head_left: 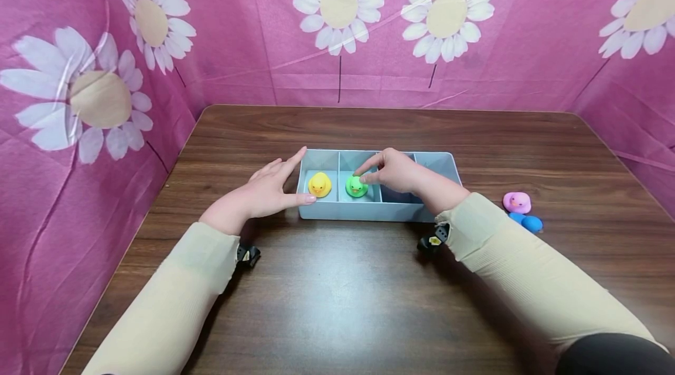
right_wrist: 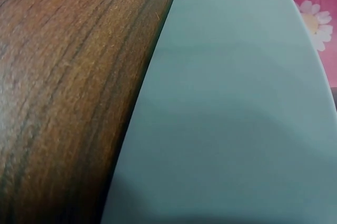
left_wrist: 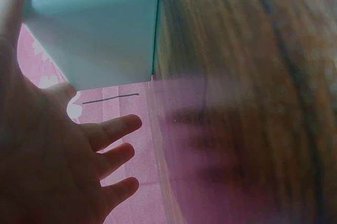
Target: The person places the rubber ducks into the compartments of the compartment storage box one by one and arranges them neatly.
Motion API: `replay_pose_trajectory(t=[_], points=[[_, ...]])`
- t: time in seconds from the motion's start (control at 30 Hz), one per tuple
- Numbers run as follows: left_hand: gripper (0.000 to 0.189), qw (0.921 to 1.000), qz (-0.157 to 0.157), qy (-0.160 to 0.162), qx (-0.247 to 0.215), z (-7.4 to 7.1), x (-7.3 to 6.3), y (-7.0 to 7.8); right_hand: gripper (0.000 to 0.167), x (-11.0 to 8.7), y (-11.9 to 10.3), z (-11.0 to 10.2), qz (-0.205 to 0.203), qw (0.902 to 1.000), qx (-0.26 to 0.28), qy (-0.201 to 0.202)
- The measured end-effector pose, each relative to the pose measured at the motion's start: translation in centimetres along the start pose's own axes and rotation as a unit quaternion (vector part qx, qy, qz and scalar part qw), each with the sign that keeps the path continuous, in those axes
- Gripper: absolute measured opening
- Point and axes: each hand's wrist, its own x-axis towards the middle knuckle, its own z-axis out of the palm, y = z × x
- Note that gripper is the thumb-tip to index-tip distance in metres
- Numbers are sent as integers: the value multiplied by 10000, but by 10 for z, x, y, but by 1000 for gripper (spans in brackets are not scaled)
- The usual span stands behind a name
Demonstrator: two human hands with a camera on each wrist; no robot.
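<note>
A light blue-grey divided box (head_left: 358, 211) lies lengthwise across the table. In its leftmost compartment sits a yellow rubber duck (head_left: 319, 185). My right hand (head_left: 392, 171) reaches over the box from the right, thumb and index fingertip pinching a green rubber duck (head_left: 356, 187) in the second compartment from the left. My left hand (head_left: 269, 188) spans the box's left end with fingers spread and mostly straight, thumb at the front rim and index finger at the back corner. In the left wrist view, the other fingers (left_wrist: 117, 129) extend past the box's end wall (left_wrist: 100, 45). The right wrist view shows no fingers, only the box wall (right_wrist: 226, 108).
On the table to the right, beyond the right forearm, lie a pink rubber duck (head_left: 517, 203) and a blue rubber duck (head_left: 531, 224), the blue one partly behind the sleeve. Pink cloth with daisies (head_left: 253, 70) hangs around the brown wooden table (head_left: 327, 293).
</note>
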Motion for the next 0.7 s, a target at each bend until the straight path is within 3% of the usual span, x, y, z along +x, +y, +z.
replay_pose_trajectory(t=[0.7], points=[[104, 10000, -53, -35, 68, 0, 0, 1, 23, -4, -6, -1, 137, 9999, -6, 99]])
